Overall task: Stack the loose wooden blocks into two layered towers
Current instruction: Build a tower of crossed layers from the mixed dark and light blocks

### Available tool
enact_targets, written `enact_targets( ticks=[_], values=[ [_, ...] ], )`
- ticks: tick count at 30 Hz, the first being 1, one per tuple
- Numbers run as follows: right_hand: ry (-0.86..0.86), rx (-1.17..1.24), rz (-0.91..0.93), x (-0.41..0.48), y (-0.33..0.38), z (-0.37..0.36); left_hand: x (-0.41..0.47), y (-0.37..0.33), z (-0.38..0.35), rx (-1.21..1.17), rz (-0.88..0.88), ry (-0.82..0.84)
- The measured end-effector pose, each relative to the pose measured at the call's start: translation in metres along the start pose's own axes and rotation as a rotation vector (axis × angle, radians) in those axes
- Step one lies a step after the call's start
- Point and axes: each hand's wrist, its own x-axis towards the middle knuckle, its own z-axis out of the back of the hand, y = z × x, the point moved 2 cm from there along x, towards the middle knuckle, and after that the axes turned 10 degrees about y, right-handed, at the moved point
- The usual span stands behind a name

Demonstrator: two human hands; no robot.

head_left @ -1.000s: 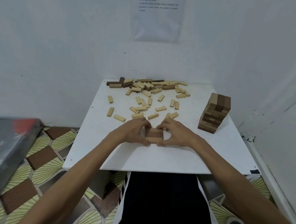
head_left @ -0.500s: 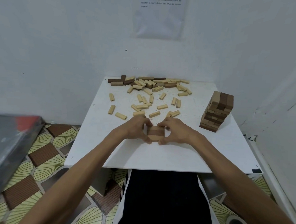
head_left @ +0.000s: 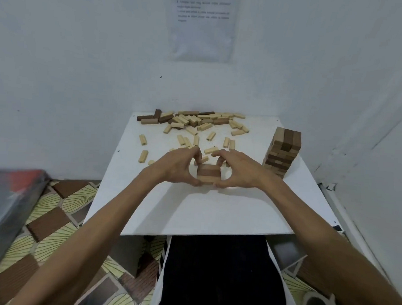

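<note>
**Both hands clasp the low stack at the middle of the table**

Around us, the white table (head_left: 215,213) carries a heap of loose blocks (head_left: 192,121) along its far edge, with stragglers scattered from there towards the middle. A few of these lie just behind our fingers, which partly hide them. A finished tower (head_left: 282,152) stands upright near the right edge, apart from our right hand. A printed sheet (head_left: 202,24) hangs on the wall beyond the far edge; its text is too blurred to read. A grey box (head_left: 4,200) sits on the patterned tile floor (head_left: 52,214) off the left edge.

The low stack (head_left: 208,174) sits at the middle of the table, nearer the far half than our edge. Its top layer shows three blocks side by side, light, dark, light, their long axes running left to right, parallel to the near edge. How many layers lie below we cannot tell.

Our left hand (head_left: 178,166) curls round the stack's left end and our right hand (head_left: 238,169) round its right end. Each thumb presses at a near lower corner, and the fingers arch over to the far side. Both forearms reach in from the near edge, converging on the stack.
</note>
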Motion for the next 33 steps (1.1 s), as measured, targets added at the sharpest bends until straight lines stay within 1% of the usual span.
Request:
enact_targets(
  ticks=[4,7,11,17,26,33],
  values=[
    [-0.056,-0.005,-0.015,-0.012,0.003,0.035,0.012,-0.012,0.026,-0.013,-0.067,0.014],
    [-0.095,-0.032,-0.036,-0.024,0.001,0.060,0.022,-0.032,0.047,0.009,-0.129,-0.008],
    [-0.151,-0.091,-0.090,-0.041,-0.008,0.092,0.042,-0.061,0.071,0.037,-0.205,-0.009],
    [-0.207,-0.100,-0.163,-0.070,-0.029,0.133,0.084,-0.101,0.095,0.073,-0.281,0.021],
    [-0.225,-0.063,-0.248,-0.105,-0.080,0.165,0.144,-0.152,0.094,0.057,-0.378,0.075],
    [-0.195,0.013,-0.279,-0.104,-0.113,0.160,0.177,-0.154,0.077,0.074,-0.329,0.125]
  ],
)
